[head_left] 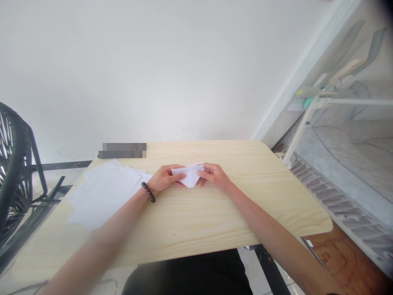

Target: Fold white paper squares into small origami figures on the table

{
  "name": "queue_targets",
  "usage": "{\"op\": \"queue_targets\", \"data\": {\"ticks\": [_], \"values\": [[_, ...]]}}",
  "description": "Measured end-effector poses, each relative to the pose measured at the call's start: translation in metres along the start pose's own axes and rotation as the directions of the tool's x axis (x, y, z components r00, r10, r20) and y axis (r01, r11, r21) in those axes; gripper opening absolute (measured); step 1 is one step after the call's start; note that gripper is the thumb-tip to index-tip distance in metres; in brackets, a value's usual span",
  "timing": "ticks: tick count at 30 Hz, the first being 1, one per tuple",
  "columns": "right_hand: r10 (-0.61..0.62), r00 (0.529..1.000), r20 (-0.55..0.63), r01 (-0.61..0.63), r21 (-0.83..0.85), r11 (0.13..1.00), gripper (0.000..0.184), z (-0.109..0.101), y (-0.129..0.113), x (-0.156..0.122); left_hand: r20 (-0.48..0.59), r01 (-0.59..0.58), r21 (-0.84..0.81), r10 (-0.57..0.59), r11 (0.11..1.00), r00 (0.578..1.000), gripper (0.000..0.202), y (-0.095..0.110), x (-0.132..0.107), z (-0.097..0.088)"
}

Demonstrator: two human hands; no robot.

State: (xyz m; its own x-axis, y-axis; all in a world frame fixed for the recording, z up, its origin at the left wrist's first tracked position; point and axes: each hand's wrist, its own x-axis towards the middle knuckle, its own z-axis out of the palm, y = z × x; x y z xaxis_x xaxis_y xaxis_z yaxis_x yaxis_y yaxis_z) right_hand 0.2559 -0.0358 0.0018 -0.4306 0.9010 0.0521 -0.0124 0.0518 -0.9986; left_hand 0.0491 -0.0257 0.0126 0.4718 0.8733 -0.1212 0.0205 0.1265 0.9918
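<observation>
white folded paper (190, 175), pale wood-grain table (215, 213), white sheets (104, 192), dk brown bead bracelet (148, 192), blk chair (15, 172)

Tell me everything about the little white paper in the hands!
The folded paper is small, white and thin, creased into a shape with a flat top edge and a point aimed toward the person. It sits low over the pale wooden table. The left hand pinches its left side, the right hand its right side.

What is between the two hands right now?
In the head view, a folded white paper spans the gap between the left hand and the right hand, pinched by fingers of both, over the light wooden table.
</observation>
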Motion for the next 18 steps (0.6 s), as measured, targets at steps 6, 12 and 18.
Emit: {"op": "queue_targets", "data": {"ticks": [6, 12, 18], "values": [[0.037, 0.999, 0.001, -0.037, 0.022, 0.999, 0.032, -0.0004, 0.0002, 0.0013, -0.058, 0.031, -0.035, -0.033, 0.999, 0.998, 0.025, -0.0009, 0.0015, -0.0021], [0.01, 1.0, -0.027, -0.009, 0.043, 0.999, 0.029, -0.0014, 0.0021, 0.0026, -0.005, 0.047, -0.181, -0.049, 0.982, 0.999, 0.026, 0.0045, 0.0003, -0.0041], [-0.024, 0.996, -0.089, 0.02, -0.047, 0.999, 0.027, 0.0011, 0.003, 0.0017, 0.006, 0.098, -0.199, -0.099, 0.975, 0.995, 0.039, 0.0076, 0.0013, -0.0036]]}}
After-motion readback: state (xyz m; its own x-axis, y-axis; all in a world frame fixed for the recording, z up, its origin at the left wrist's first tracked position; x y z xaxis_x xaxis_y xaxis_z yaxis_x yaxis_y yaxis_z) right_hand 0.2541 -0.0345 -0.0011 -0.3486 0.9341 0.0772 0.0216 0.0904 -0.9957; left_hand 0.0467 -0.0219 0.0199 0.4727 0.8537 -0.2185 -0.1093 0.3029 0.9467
